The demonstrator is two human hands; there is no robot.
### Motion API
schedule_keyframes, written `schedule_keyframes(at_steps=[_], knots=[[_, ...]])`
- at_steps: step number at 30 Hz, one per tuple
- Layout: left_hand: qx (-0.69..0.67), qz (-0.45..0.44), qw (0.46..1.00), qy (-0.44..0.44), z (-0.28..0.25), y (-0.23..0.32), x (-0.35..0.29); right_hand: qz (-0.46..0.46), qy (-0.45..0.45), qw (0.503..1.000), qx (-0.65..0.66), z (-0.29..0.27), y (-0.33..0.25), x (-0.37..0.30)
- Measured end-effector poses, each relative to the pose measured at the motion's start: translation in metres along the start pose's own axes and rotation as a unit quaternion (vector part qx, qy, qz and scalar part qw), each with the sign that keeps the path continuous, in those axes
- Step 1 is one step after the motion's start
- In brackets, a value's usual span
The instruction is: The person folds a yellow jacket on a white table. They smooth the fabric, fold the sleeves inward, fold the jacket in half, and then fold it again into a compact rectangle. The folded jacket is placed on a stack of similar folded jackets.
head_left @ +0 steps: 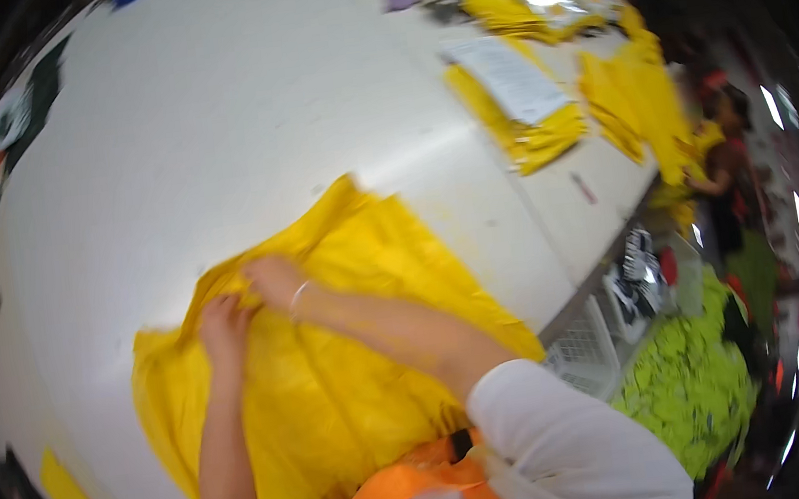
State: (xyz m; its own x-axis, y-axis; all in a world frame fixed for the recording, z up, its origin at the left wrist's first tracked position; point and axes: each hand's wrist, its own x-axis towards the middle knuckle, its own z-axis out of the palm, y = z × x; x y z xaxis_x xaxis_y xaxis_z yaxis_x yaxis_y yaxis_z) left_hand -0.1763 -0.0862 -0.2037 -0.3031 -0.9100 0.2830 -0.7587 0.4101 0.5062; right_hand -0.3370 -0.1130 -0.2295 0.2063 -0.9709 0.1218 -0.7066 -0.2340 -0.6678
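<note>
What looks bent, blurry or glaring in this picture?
Head view: the left side of the white table bows near the dark rim; the left hand, right hand and yellow fabric look soft; bright glare whitens the shiny packaging.

Bright yellow cloth (366,386) contrasts with a whitish worktop (255,108), orange straps (397,486), a white sleeve (568,427) and lime-green fabric (682,395).

Yellow fabric (337,395), wrinkled, spread on white table (207,114).

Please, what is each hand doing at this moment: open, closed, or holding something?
Left hand: closed, holding the yellow fabric near its upper edge.
Right hand: closed, holding it too.
</note>
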Motion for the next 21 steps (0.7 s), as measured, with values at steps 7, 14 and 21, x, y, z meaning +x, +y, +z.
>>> schedule_keyframes(at_steps=[7, 14, 21], knots=[[-0.267, -0.305, 0.902, -0.147, -0.001, -0.037, 0.062, -0.101, 0.001, 0.958, -0.268, -0.026, -0.018, -0.036], [0.051, -0.11, 0.985, -0.122, -0.007, -0.045, 0.073, -0.093, -0.017, 0.974, -0.205, -0.022, -0.021, -0.023], [0.185, 0.007, 0.972, -0.142, -0.02, -0.046, 0.079, -0.085, -0.041, 0.972, -0.215, -0.013, -0.003, -0.013]])
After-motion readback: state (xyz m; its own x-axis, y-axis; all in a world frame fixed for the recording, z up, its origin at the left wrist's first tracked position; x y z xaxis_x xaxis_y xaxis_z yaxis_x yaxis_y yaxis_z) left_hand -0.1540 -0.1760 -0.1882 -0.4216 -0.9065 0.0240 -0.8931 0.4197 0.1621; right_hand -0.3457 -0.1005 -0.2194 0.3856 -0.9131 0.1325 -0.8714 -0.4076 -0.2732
